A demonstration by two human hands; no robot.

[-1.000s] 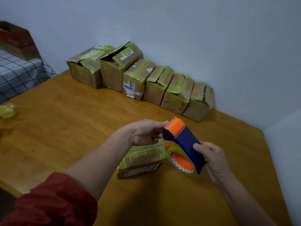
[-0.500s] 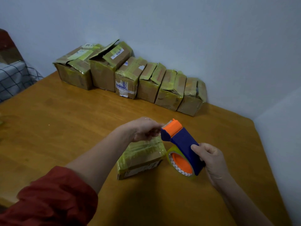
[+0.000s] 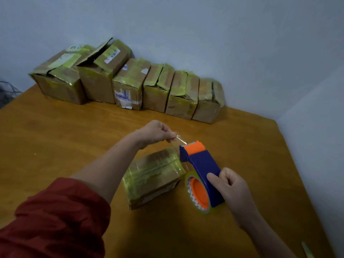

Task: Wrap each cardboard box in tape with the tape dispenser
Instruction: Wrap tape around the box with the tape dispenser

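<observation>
A small cardboard box (image 3: 154, 175) covered in yellowish tape lies on the wooden table (image 3: 55, 142) in front of me. Just right of it my right hand (image 3: 230, 189) grips the blue and orange tape dispenser (image 3: 202, 170), whose roll rests near the table. My left hand (image 3: 156, 134) is above the box's far end and pinches the clear tape end (image 3: 179, 139), pulled a short way out from the dispenser's orange head.
Several taped cardboard boxes (image 3: 128, 84) stand in a row along the wall at the back of the table. The table's right edge runs close to a pale wall. A checked cloth (image 3: 7, 90) shows at the far left.
My left hand has drawn the tape end up and left, away from the dispenser head. The view has shifted right, so the row of boxes sits further left.
</observation>
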